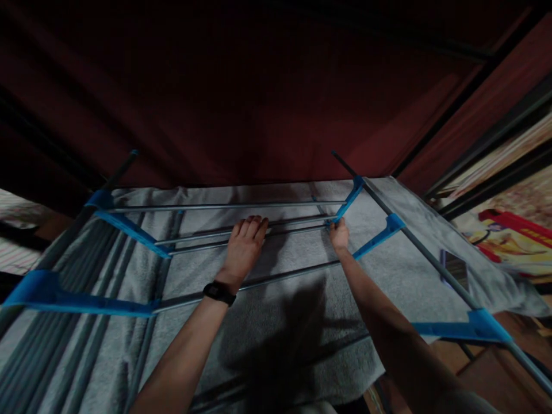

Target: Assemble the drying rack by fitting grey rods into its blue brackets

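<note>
A rack frame of grey metal tubes [284, 280] and blue plastic brackets [125, 227] lies on a pale grey cloth [276, 322]. My left hand [248, 238], with a dark band on its wrist, is wrapped over two neighbouring crossbars near their middle. At the right end of those bars, my right hand [339, 234] pinches the tip of a blue bracket [350, 198] where a tube meets it. My right fingertips are partly hidden. Another blue bracket [379, 236] stands just right of that hand.
Several loose grey tubes [64, 339] lie side by side at the left. A dark flat object resembling a phone [456, 270] rests under the right side tube. A red and yellow package [513, 241] sits at far right. Dark red fabric [276, 103] hangs behind.
</note>
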`<action>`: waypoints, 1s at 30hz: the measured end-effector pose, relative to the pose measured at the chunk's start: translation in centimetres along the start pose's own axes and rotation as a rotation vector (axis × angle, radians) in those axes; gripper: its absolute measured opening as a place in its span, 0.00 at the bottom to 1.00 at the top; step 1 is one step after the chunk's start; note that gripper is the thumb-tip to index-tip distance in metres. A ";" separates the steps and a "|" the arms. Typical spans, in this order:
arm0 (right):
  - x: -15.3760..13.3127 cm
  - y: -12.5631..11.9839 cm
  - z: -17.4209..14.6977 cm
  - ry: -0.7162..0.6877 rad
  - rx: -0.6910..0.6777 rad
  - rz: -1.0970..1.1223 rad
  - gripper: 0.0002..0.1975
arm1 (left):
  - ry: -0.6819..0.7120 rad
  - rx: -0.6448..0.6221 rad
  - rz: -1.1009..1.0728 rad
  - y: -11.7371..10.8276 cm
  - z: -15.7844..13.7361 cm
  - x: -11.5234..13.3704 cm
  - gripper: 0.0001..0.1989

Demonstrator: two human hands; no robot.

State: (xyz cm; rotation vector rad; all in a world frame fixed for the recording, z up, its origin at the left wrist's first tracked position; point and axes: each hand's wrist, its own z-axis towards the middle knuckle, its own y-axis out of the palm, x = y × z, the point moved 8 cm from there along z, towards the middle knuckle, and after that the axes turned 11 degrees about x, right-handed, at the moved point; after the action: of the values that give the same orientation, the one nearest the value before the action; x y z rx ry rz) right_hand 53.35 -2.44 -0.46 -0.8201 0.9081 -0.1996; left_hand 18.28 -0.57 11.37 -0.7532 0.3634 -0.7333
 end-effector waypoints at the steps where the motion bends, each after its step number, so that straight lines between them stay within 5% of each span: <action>1: 0.1 0.0 0.0 0.006 0.005 -0.021 0.15 | 0.022 0.023 -0.013 -0.5 0.7 0.5 0.25; 6: 0.5 0.2 0.0 0.029 0.016 -0.091 0.14 | 0.045 0.068 -0.066 -1.7 4.3 2.1 0.28; 13: 0.6 0.3 0.0 0.029 0.021 -0.088 0.13 | 0.146 -0.096 -0.070 1.4 8.6 3.6 0.26; 19: 0.6 0.4 0.0 0.028 0.013 -0.058 0.11 | 0.099 -0.204 -0.036 3.5 9.6 3.1 0.26; 30: 0.1 0.1 0.0 0.039 -0.025 -0.058 0.13 | 0.016 -0.125 -0.032 1.3 11.4 2.6 0.25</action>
State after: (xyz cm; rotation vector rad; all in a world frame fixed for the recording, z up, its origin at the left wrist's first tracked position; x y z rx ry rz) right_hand 53.39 -2.39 -0.58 -0.8688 0.9251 -0.2563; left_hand 26.91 3.81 18.13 -0.8724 0.4157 -0.7519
